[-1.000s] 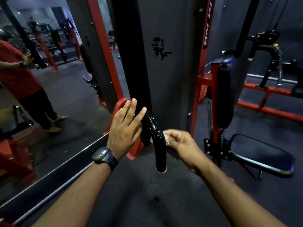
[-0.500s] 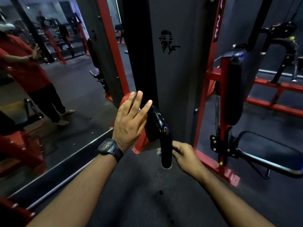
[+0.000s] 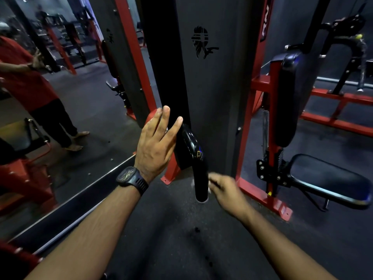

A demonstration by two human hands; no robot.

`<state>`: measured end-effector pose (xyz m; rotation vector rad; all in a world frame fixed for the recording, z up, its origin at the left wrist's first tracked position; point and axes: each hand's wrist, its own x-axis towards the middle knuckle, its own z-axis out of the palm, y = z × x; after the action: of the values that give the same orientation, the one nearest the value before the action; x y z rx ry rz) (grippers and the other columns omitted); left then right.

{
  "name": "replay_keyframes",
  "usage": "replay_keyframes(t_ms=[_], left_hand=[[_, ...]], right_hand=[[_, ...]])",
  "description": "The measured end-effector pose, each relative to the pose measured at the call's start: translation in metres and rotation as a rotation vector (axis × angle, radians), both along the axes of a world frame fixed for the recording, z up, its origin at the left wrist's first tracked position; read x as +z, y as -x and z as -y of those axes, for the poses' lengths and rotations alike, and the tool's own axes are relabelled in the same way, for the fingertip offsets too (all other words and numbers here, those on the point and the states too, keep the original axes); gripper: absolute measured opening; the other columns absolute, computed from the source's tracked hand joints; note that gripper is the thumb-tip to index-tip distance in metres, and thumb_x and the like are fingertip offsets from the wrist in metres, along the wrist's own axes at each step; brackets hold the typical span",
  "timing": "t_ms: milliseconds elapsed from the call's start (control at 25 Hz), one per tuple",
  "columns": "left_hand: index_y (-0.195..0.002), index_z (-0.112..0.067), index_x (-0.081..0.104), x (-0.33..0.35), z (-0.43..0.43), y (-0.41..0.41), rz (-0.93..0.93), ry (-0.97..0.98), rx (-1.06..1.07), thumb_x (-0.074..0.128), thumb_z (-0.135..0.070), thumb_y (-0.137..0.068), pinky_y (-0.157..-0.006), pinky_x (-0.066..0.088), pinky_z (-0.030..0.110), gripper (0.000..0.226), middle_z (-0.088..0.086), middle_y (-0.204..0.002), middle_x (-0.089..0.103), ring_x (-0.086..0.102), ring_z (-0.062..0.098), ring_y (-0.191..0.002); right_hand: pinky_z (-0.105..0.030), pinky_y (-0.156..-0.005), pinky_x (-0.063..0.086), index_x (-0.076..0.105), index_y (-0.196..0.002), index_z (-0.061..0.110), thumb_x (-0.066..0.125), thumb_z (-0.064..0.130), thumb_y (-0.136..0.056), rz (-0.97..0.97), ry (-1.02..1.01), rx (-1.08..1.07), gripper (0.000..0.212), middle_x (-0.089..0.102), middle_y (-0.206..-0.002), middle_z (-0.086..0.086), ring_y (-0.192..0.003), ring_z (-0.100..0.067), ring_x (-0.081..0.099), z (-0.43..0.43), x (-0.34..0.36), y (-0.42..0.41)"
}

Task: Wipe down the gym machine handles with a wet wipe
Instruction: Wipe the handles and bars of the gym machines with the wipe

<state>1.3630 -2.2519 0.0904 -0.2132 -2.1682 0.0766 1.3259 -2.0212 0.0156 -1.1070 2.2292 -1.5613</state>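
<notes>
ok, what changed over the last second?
The right hand, pinching the wet wipe, slid down the black handle from just below its bend to near the lower end. It is blurred now, and only a white sliver of wipe shows. Nothing was taken hold of or let go. The left hand stayed flat, fingers straight, against the handle's upper part.

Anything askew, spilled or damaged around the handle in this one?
Nothing clearly wrong. The black handle looks intact, left hand open against its upper bend, right hand blurred at its lower end. One small dark spot marks the floor below.
</notes>
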Motion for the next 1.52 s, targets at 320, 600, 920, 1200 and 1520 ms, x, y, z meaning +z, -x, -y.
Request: replay_keyframes(t_ms=[320,600,920,1200,1520], left_hand=[[-0.146,-0.011,0.048,0.000,-0.003,-0.003,0.018,-0.020,0.011,0.060,-0.011,-0.098,-0.114,0.035,0.046,0.050,0.018,-0.159,0.024,0.022,0.031,-0.150],[-0.146,-0.009,0.047,0.004,-0.006,-0.013,0.028,-0.014,0.018,0.059,-0.010,-0.099,-0.115,0.033,0.047,0.048,0.016,-0.159,0.026,0.024,0.032,-0.149],[-0.147,-0.008,0.045,0.002,-0.003,-0.017,0.076,-0.001,0.032,0.058,-0.013,-0.099,-0.114,0.034,0.045,0.050,0.016,-0.159,0.028,0.025,0.032,-0.149],[-0.152,-0.008,0.034,-0.009,-0.012,-0.015,0.169,-0.034,0.047,0.054,-0.020,-0.101,-0.116,0.033,0.043,0.056,0.014,-0.162,0.021,0.020,0.029,-0.151],[-0.154,-0.011,0.032,-0.018,0.004,-0.027,0.268,-0.042,0.041,0.047,-0.028,-0.101,-0.115,0.033,0.041,0.057,0.010,-0.162,0.025,0.022,0.025,-0.150]], right_hand=[[-0.025,-0.087,0.054,0.072,-0.107,0.016,0.059,0.007,-0.097,0.490,0.543,-0.347,0.019,0.076,-0.103,0.001,-0.101,-0.012,0.070,0.017,0.043,-0.031],[-0.024,-0.088,0.053,0.071,-0.108,0.015,0.070,0.012,-0.091,-0.053,0.519,-0.501,0.017,0.069,-0.107,0.006,-0.103,-0.011,0.065,0.026,0.077,-0.048],[-0.020,-0.079,0.042,0.071,-0.103,0.003,0.070,0.006,-0.090,-0.854,0.139,-0.479,0.014,0.062,-0.098,-0.007,-0.091,-0.022,0.053,0.030,0.070,-0.046],[-0.015,-0.078,0.041,0.057,-0.093,0.012,0.075,-0.011,-0.073,-0.548,0.150,-0.570,0.036,0.047,-0.102,0.001,-0.090,-0.015,0.047,0.015,-0.024,-0.064],[-0.027,-0.071,0.052,0.069,-0.092,0.011,0.075,-0.003,-0.079,-0.424,0.029,-0.606,0.020,0.056,-0.096,0.004,-0.085,-0.013,0.051,0.027,-0.054,-0.083]])
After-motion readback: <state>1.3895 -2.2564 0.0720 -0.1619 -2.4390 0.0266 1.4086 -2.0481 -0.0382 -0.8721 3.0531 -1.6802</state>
